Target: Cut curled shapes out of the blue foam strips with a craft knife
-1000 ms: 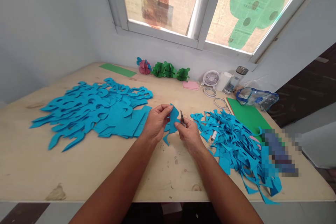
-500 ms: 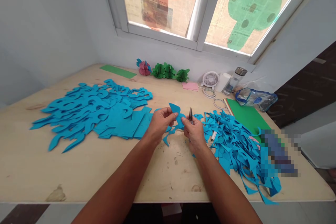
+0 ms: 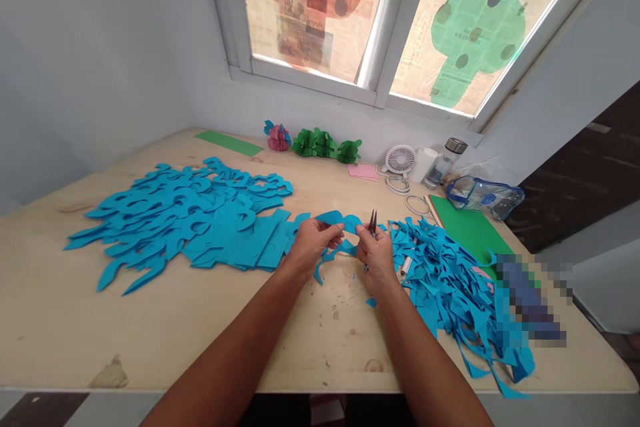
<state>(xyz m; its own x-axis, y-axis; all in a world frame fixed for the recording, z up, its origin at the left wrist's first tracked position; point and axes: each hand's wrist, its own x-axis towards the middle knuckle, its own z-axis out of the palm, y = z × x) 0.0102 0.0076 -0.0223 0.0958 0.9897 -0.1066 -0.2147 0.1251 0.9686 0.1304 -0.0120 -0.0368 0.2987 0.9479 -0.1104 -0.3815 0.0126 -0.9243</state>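
A curved piece of blue paper (image 3: 353, 221) is stretched between my two hands above the middle of the table. My left hand (image 3: 311, 243) pinches its left end between thumb and fingers. With thumb and forefinger my right hand (image 3: 376, 255) grips the right end. A pair of scissors (image 3: 373, 221) is also tucked in that right hand, dark blades pointing up and away; the handles are mostly hidden by the fingers. Loose blue offcuts (image 3: 345, 247) hang or lie just below the paper; which of these I cannot tell.
Stacked wavy blue cut-outs (image 3: 165, 207) and blue sheets (image 3: 240, 240) lie left. Right is a heap of blue scraps (image 3: 440, 273) with a white marker (image 3: 407, 265). Behind are paper figures (image 3: 320, 143), a fan (image 3: 400, 159), a bottle (image 3: 445, 163) and a clear pouch (image 3: 485, 197).
The blue paper's left end has tipped down from upright to nearly level between my hands. My right hand and the scissors have shifted slightly right, and the view has tilted up a little.
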